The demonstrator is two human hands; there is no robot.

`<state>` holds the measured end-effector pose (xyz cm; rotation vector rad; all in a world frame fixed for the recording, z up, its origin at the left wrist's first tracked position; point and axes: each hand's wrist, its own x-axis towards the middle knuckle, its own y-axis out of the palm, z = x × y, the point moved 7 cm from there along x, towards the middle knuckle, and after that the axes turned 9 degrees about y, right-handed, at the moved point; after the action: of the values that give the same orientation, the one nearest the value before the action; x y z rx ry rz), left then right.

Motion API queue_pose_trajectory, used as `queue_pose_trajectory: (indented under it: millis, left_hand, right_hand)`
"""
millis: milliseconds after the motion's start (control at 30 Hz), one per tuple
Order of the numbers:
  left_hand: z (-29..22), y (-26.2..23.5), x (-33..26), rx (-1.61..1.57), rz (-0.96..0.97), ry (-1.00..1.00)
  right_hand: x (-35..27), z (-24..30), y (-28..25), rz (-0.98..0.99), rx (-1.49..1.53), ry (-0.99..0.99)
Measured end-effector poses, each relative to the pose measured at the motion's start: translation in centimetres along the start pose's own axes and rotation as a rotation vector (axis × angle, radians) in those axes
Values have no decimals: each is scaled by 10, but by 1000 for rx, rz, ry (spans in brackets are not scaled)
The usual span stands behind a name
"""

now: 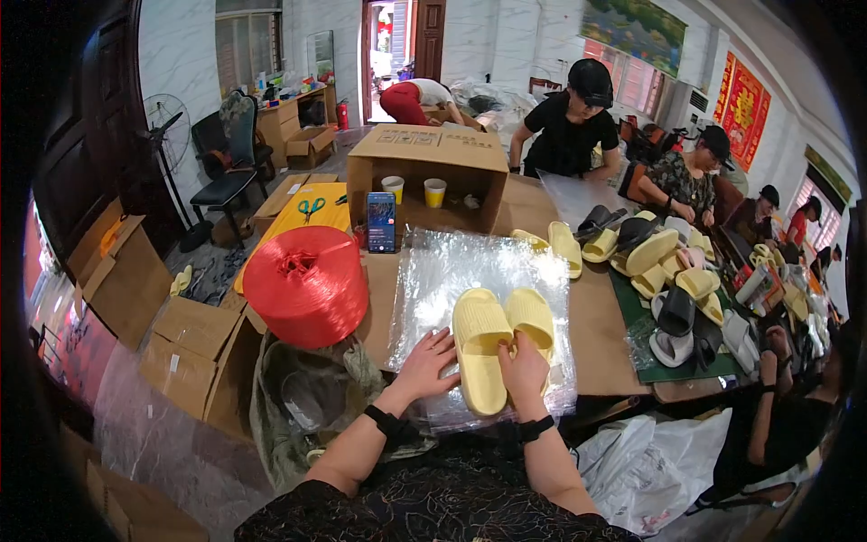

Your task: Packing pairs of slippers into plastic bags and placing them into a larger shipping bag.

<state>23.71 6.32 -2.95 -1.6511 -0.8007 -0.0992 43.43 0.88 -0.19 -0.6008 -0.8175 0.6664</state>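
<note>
While flat, yellow slippers [499, 348] touch right fingers [518, 348].

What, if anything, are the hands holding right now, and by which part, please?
The right hand grips the pair of yellow slippers at the heel end, where the two meet. The left hand holds nothing; it lies flat on the clear plastic bags.

The brown worktop [603, 318] carries a stack of clear plastic bags [452, 271], a big red twine spool [307, 285], an open cardboard box [424, 172], a blue upright phone [381, 221], loose yellow slippers [564, 246] and a green mat [632, 312] heaped with more slippers.
</note>
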Motion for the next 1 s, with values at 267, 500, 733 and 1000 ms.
queue_pose_trajectory:
  millis: [267, 500, 733, 1000]
  left_hand:
    - [-1, -4, 1, -9, -20, -13]
    - [0, -2, 1, 12, -20, -8]
    - [2, 1, -2, -10, -13, -19]
    - [4, 3, 0, -2, 12, -30]
  right_hand:
    - [0, 0, 2, -22, 45, -22]
    - [1, 1, 1, -12, 41, -26]
    - [0, -5, 7, 28, 6, 14]
    - [1, -2, 4, 56, 22, 21]
